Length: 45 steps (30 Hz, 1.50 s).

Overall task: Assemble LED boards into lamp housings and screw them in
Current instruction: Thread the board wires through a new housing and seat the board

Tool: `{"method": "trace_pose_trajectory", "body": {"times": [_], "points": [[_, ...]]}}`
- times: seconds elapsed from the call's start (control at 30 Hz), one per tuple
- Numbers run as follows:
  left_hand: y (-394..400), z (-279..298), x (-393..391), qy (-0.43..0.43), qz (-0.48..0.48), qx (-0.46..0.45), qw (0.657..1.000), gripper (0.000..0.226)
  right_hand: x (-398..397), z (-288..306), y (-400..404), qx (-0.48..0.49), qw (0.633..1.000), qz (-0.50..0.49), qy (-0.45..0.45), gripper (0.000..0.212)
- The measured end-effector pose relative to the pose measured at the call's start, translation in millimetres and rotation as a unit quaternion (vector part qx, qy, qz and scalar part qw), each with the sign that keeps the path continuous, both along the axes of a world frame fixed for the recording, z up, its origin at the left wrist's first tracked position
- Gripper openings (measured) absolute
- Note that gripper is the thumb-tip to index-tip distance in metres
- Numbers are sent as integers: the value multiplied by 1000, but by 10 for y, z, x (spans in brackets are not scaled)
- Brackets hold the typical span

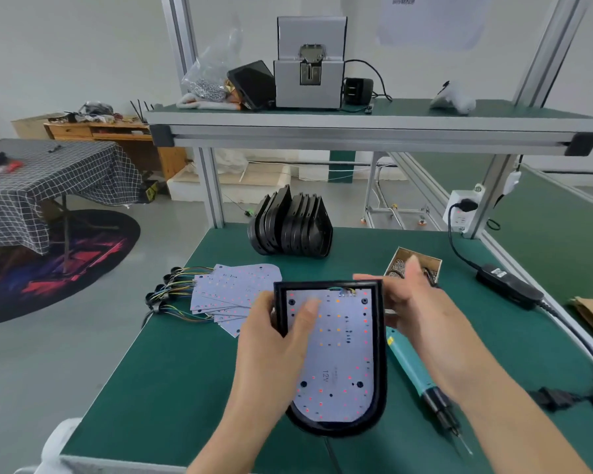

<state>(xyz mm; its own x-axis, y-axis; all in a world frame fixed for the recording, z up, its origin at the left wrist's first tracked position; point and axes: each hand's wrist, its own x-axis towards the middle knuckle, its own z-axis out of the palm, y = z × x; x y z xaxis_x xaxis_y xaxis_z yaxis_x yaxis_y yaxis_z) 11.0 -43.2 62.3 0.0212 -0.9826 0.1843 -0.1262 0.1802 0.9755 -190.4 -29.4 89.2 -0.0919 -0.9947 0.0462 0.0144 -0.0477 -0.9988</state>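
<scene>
A black lamp housing (380, 354) is held above the green desk (172, 378), its rounded end toward the person and its flat end away. A white LED board (339, 357) lies seated inside the housing, marked "12V" near its rounded end, with short coloured wires at the flat end.

The left hand (274, 354) grips the housing's left edge: its thumb lies over the rim and presses on the board's upper left part, while the other fingers are hidden behind the housing. The right hand (415, 302) is at the housing's far right corner, blurred; its fingers (370, 278) reach along the flat top rim and are loosely curled, but whether they clasp the rim cannot be told.

Just right of the housing a teal electric screwdriver (421, 374) lies on the desk, tip toward the person. Beyond the housing's right corner, behind the right hand, sits a small cardboard box of screws (425, 260). Left of the housing a fanned pile of spare LED boards (226, 289) lies with wires trailing left. Farther beyond the housing stands a stack of empty black housings (288, 224).
</scene>
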Motion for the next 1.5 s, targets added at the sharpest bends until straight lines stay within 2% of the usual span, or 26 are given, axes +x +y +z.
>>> {"method": "trace_pose_trajectory", "body": {"times": [0.03, 0.13, 0.23, 0.3, 0.4, 0.53, 0.7, 0.87, 1.0, 1.07, 1.1, 1.2, 1.23, 1.3, 1.33, 1.4, 1.5], "points": [[20, -5, -17, -22, 13, -14, 1000, 34, 16, -1, 2, -3, 999, 9, 31, 83], [108, 16, -109, -54, 35, -29, 998, 25, 106, -21, -12, -37, 996, -49, 70, 55], [153, -5, -157, -44, 16, -15, 999, 16, 178, -74, -20, -64, 992, -75, 85, 42], [160, -11, -153, -43, -13, -25, 999, 17, 180, -104, 0, -80, 992, -58, 83, 37], [159, 4, -142, -41, -36, -13, 998, 16, 120, -123, 18, -89, 986, -11, 138, 17], [166, 0, -174, -47, -47, 1, 998, 11, 73, -182, 11, -61, 988, -20, 139, 32], [198, -5, -261, -3, -35, 31, 999, 9, 24, -206, -1, -51, 989, -38, 132, 45], [298, -24, -373, -70, 31, -64, 995, 28, 25, -216, 29, -91, 987, -30, 129, 39], [344, -107, -472, -129, 74, -161, 976, 38, -34, -174, 132, -104, 983, -27, 152, 55], [336, -171, -512, -134, 89, -189, 969, 49, -28, -210, 189, -93, 979, -69, 170, 66], [317, -205, -531, -133, 94, -198, 967, 55, 4, -242, 227, -93, 973, -111, 180, 64], [243, -256, -589, -132, 101, -197, 966, 65, 165, -328, 343, -101, 944, -238, 207, 39], [224, -263, -612, -134, 97, -193, 967, 68, 218, -332, 357, -88, 948, -245, 185, 39], [216, -271, -653, -148, 63, -177, 971, 78, 265, -335, 323, -50, 968, -208, 134, 56], [226, -280, -663, -158, 31, -171, 972, 86, 268, -320, 285, -38, 972, -187, 138, 62], [245, -305, -644, -175, -41, -163, 970, 99, 226, -283, 203, -29, 968, -162, 189, 64], [232, -296, -539, -166, -109, -110, 974, 100, 93, -252, 101, -30, 948, -156, 276, 53]]}}
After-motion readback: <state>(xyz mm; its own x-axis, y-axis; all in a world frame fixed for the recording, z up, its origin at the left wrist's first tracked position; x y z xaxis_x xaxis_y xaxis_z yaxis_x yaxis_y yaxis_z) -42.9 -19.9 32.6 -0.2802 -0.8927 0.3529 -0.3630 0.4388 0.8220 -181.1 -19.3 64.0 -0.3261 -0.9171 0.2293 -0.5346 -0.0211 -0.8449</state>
